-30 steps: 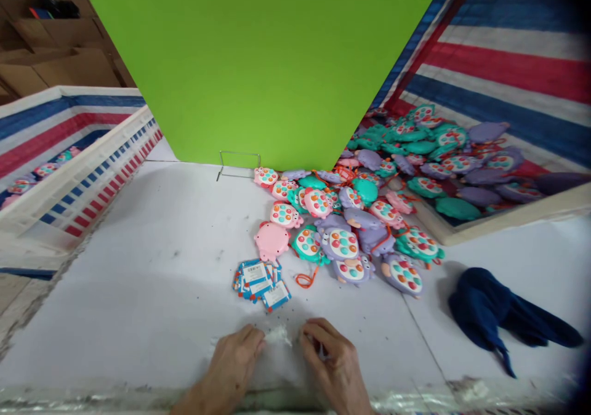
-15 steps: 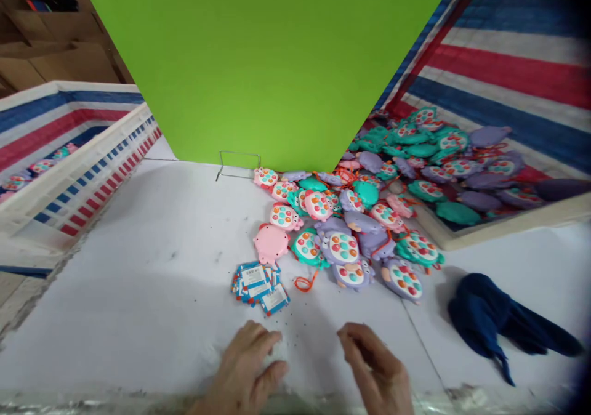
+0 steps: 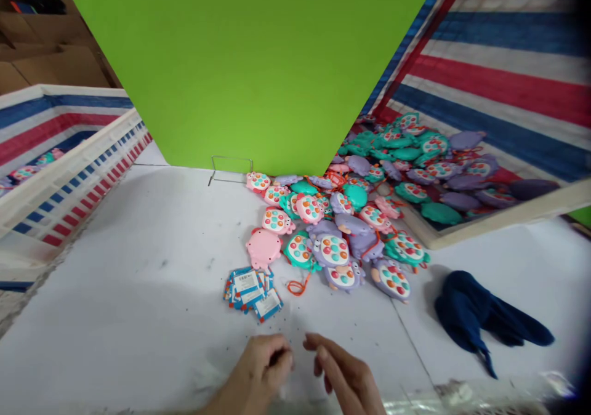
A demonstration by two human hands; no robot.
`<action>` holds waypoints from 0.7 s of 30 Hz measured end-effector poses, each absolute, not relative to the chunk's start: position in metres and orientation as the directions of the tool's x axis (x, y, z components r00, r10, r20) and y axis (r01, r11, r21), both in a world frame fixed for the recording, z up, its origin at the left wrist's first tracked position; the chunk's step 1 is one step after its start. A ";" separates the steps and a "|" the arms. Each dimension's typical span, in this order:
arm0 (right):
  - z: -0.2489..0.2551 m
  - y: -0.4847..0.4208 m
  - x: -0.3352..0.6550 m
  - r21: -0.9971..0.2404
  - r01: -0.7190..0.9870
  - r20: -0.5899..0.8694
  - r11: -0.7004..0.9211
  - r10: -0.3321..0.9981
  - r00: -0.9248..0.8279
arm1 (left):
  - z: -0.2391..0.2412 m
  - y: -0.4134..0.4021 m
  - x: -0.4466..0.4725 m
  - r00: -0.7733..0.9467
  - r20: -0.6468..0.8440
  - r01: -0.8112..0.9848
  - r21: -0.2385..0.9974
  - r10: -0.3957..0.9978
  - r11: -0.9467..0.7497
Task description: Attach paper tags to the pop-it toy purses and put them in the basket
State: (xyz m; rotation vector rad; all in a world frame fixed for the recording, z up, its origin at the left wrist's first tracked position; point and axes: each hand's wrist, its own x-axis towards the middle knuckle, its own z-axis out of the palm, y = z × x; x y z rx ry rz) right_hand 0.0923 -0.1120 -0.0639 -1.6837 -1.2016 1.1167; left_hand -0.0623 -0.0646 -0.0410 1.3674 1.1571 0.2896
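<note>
My left hand [image 3: 264, 367] is closed near the table's front edge, thumb against curled fingers; whatever may be inside is hidden. Just right of it is my right hand [image 3: 344, 372], its fingers apart and loosely bent, with nothing visible in them. The two hands are close but not touching. Beyond my left hand lies a loose stack of blue-and-white printed cards [image 3: 252, 293]. Past the cards are a pink animal-shaped toy [image 3: 263, 248], face down, and a teal one [image 3: 300, 250] with coloured buttons and an orange cord loop [image 3: 298, 287].
More purple, teal and pink toys [image 3: 332, 250] spread toward a striped-lined bin [image 3: 431, 242] full of them. A dark blue cloth [image 3: 462, 310] lies at right. A green panel [image 3: 249, 70] stands behind a wire stand [image 3: 231, 169]. At left is a white slotted basket [image 3: 92, 181].
My left hand has closed from an open curl and moved right. My right hand has shifted left toward it, fingers more extended. The whole view has shifted slightly; the toys and cards keep their arrangement.
</note>
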 end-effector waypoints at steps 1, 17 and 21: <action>-0.061 -0.105 0.092 -0.924 0.260 -0.249 -0.281 0.957 0.151 | -0.039 -0.065 -0.061 0.487 -0.456 0.471 0.855 0.745 0.216; -0.089 -0.059 0.076 -0.881 0.442 -0.110 -0.169 0.982 0.154 | -0.064 -0.019 -0.103 0.458 0.028 0.696 0.611 0.888 -0.378; -0.096 -0.043 0.056 -0.827 0.547 -0.063 -0.131 0.988 0.140 | -0.074 -0.006 -0.110 0.475 -0.016 0.743 0.543 0.880 -0.391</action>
